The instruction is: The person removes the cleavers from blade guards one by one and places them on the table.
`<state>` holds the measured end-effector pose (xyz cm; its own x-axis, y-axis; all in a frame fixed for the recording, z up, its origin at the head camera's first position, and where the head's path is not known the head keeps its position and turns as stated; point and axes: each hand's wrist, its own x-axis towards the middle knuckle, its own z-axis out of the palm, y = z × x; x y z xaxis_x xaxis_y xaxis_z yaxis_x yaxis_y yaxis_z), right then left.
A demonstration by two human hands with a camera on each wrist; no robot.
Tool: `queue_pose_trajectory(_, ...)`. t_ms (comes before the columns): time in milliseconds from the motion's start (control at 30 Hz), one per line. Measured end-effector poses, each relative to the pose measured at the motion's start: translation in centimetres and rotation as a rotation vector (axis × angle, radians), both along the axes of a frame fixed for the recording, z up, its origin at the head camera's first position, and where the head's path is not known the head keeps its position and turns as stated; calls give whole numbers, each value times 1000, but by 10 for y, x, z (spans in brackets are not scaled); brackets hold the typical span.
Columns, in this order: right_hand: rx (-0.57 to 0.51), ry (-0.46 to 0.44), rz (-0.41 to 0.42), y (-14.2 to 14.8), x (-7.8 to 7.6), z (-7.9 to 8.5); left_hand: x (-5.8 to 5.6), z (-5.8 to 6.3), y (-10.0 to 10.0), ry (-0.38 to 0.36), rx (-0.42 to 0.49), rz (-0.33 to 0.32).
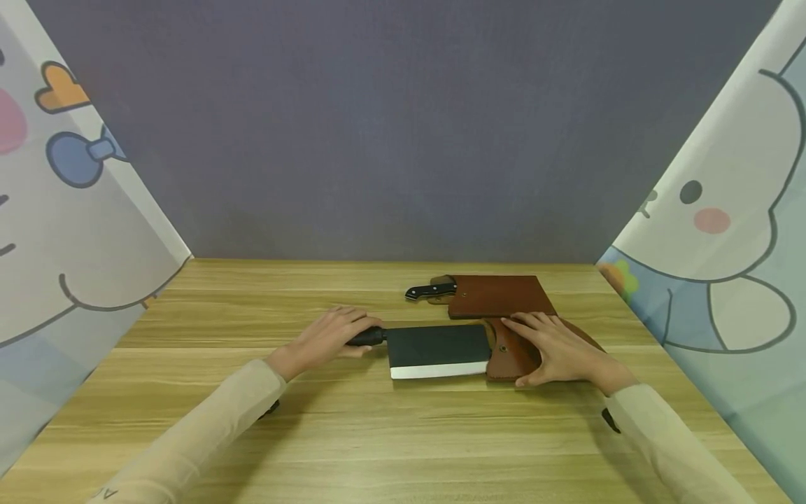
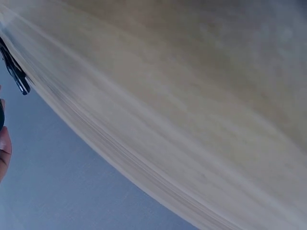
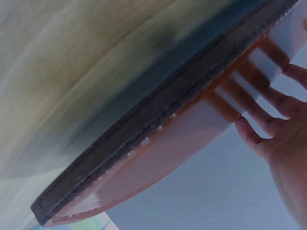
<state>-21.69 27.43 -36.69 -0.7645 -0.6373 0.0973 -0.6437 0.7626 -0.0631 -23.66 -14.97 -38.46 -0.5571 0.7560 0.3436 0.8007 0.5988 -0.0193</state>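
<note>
A cleaver with a dark blade and a bright lower edge lies level near the middle of the wooden table. My left hand grips its black handle. The blade's right end meets the mouth of a brown leather sheath; how far it reaches inside is hidden. My right hand rests on this sheath with spread fingers, the thumb near its front edge. In the right wrist view, the fingertips touch the sheath's glossy upper face. The left wrist view barely catches the left hand.
Behind the cleaver lies a second brown sheath, with a black riveted knife handle sticking out to the left. A grey panel rises along the table's back edge. Cartoon-printed walls flank both sides.
</note>
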Motion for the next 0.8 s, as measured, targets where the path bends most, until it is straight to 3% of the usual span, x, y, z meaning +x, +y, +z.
queue_pose_trajectory(800, -9, -23, -41, 5, 0, -1, 1, -2, -14, 78, 59, -3)
